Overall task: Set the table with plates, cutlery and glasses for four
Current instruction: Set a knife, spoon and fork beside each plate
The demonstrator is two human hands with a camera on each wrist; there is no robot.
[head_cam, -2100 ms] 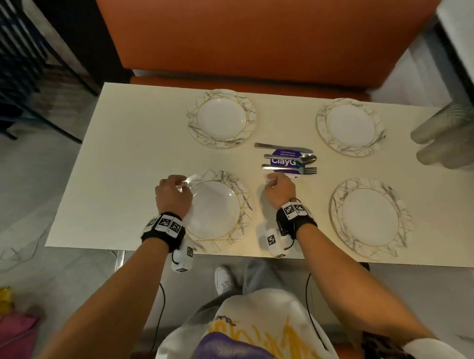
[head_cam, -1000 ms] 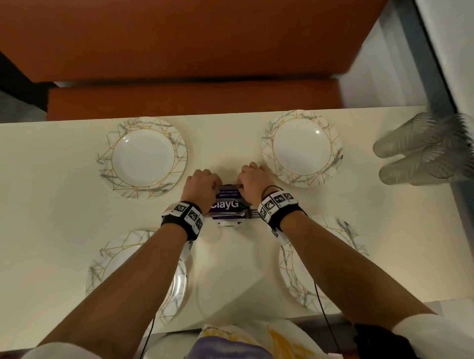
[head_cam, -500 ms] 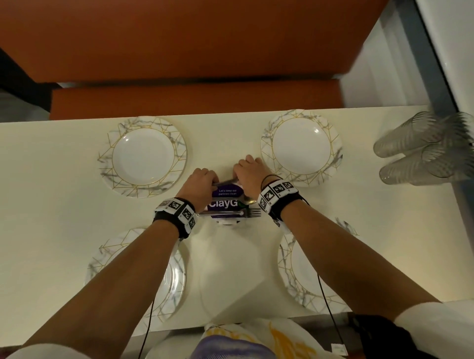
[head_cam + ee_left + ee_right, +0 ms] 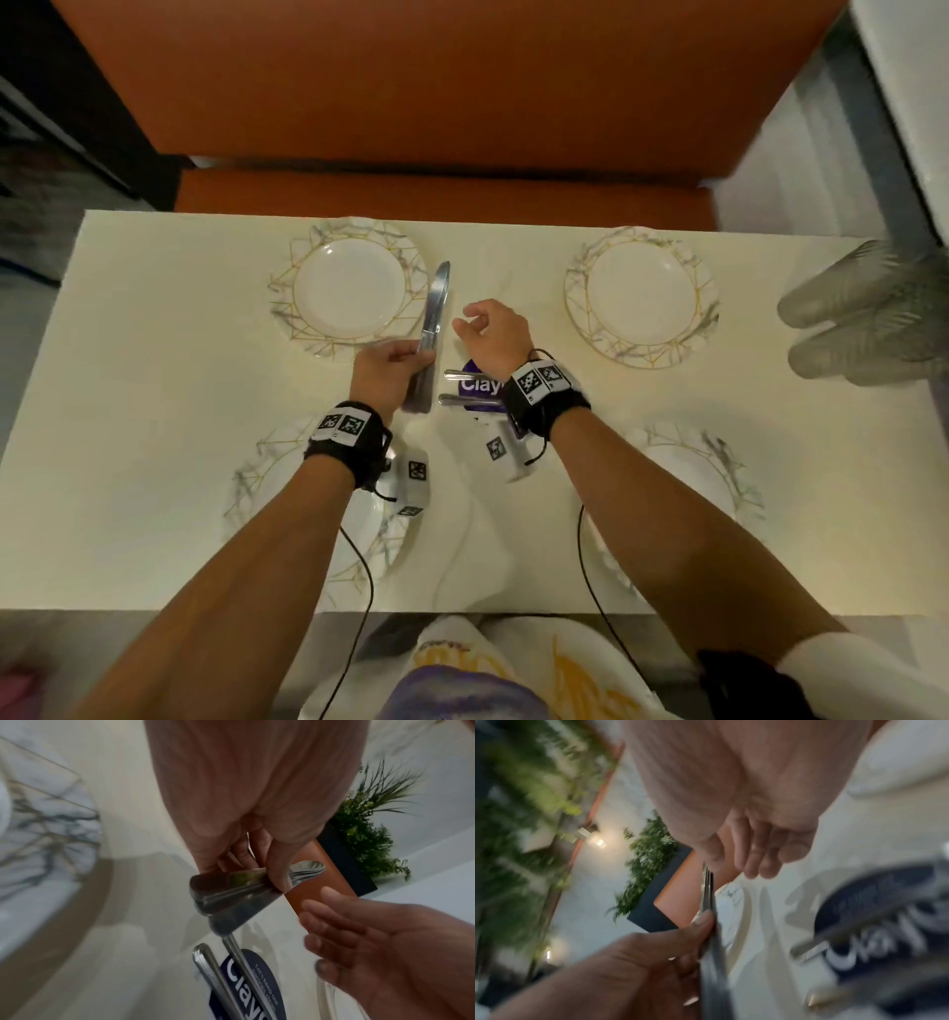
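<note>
My left hand (image 4: 411, 355) grips a bundle of several steel knives (image 4: 431, 318) by the handles, blades pointing away, just right of the far-left plate (image 4: 349, 288). In the left wrist view the thumb (image 4: 279, 876) presses the knives (image 4: 231, 892) against the fingers. My right hand (image 4: 470, 322) hovers beside the blades with relaxed fingers (image 4: 757, 860) and holds nothing. More cutlery (image 4: 462, 388) lies on a purple label (image 4: 480, 385), partly hidden under my right wrist. The far-right plate (image 4: 642, 298), near-left plate (image 4: 267, 478) and near-right plate (image 4: 714, 462) lie on the cream table (image 4: 154, 360).
Stacks of clear cups (image 4: 862, 329) lie on their sides at the table's right edge. An orange bench (image 4: 441, 190) runs along the far side. My forearms cover parts of both near plates. A potted plant (image 4: 367, 833) shows beyond the bench.
Both hands were together on the cutlery pile over the purple label. Now my left hand has lifted the knives clear and turned them upright, and my right hand has come off the pile.
</note>
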